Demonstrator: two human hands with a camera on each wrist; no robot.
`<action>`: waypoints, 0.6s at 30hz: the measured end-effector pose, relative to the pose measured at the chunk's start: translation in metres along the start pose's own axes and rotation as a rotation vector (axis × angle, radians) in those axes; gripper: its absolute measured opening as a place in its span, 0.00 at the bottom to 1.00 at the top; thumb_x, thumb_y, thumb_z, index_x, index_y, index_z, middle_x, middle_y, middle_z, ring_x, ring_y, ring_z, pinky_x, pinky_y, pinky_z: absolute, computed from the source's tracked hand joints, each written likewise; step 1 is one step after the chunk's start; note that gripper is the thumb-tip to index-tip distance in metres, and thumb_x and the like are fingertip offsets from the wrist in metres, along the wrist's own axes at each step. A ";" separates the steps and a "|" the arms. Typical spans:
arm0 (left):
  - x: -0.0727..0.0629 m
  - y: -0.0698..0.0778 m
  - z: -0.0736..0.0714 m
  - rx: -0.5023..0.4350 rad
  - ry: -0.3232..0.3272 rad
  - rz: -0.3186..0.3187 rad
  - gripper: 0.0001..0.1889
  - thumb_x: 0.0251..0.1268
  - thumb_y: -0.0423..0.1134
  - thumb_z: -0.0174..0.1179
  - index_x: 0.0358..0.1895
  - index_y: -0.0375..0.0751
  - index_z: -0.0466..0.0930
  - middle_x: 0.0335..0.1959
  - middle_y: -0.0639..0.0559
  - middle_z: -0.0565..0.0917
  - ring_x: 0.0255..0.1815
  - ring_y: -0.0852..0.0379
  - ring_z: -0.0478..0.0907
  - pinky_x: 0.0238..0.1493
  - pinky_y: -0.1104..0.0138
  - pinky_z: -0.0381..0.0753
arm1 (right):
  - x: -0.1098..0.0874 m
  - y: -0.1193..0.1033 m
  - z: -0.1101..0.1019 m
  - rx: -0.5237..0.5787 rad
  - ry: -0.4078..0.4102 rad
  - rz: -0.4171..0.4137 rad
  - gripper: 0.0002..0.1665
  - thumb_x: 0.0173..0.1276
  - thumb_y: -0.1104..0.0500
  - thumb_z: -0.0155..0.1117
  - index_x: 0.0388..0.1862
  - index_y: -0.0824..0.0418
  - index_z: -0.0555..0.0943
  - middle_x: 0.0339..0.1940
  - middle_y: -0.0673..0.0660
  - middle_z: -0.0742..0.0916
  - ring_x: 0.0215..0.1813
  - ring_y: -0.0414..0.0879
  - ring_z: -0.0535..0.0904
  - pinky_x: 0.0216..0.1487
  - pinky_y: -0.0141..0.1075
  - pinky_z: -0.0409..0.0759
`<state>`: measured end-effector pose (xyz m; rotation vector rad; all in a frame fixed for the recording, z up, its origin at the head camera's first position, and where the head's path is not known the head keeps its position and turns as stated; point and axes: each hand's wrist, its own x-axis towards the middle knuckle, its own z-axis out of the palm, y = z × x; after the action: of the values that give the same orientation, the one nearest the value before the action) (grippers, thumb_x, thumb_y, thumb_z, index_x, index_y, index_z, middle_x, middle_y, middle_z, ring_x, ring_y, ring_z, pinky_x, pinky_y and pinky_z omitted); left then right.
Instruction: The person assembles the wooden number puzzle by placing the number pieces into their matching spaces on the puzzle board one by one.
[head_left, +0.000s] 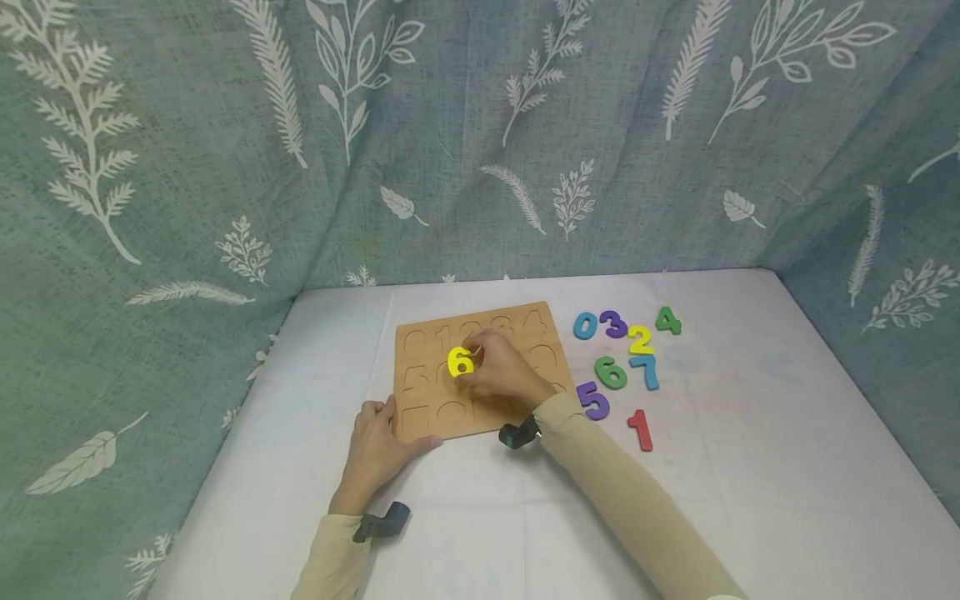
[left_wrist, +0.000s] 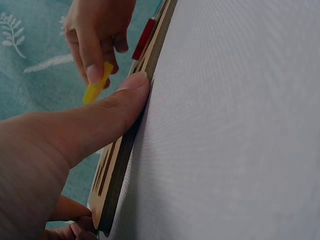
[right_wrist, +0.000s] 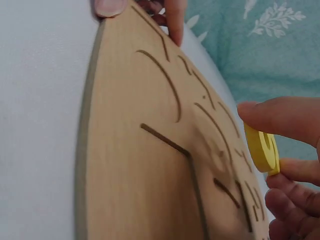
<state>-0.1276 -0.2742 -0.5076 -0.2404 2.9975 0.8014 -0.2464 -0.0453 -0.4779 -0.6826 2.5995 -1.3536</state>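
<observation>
In the head view my right hand [head_left: 504, 367] pinches a yellow number piece [head_left: 460, 362], shaped like a 6 from here, above the wooden number board [head_left: 420, 427]. The right wrist view shows the thumb and fingertips on opposite sides of this thick yellow piece [right_wrist: 261, 150], held apart from the board face. My left hand [head_left: 378, 446] holds the board's near left corner. Its thumb lies along the front edge and its fingers are at the left edge. Outlined number recesses cover the board, partly hidden by the right hand.
Right of the board lie loose number pieces: a blue 0 [head_left: 585, 326], purple 3 [head_left: 613, 324], yellow 2 [head_left: 641, 340], green 4 [head_left: 668, 321], green 6 [head_left: 611, 373], blue 7 [head_left: 646, 372], purple 5 [head_left: 593, 401] and red 1 [head_left: 641, 430]. Leaf-patterned cloth [head_left: 465, 167] hangs behind the white-covered table [head_left: 480, 533].
</observation>
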 end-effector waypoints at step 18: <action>-0.002 0.002 0.000 0.006 0.001 -0.030 0.67 0.42 0.70 0.78 0.80 0.32 0.57 0.63 0.35 0.67 0.59 0.42 0.67 0.55 0.52 0.73 | 0.008 -0.006 0.022 -0.097 -0.017 -0.021 0.34 0.53 0.56 0.84 0.59 0.66 0.85 0.49 0.56 0.83 0.50 0.48 0.75 0.51 0.38 0.76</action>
<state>-0.1260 -0.2716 -0.5065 -0.2845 2.9895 0.7892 -0.2446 -0.0686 -0.4851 -0.7339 2.6672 -1.2280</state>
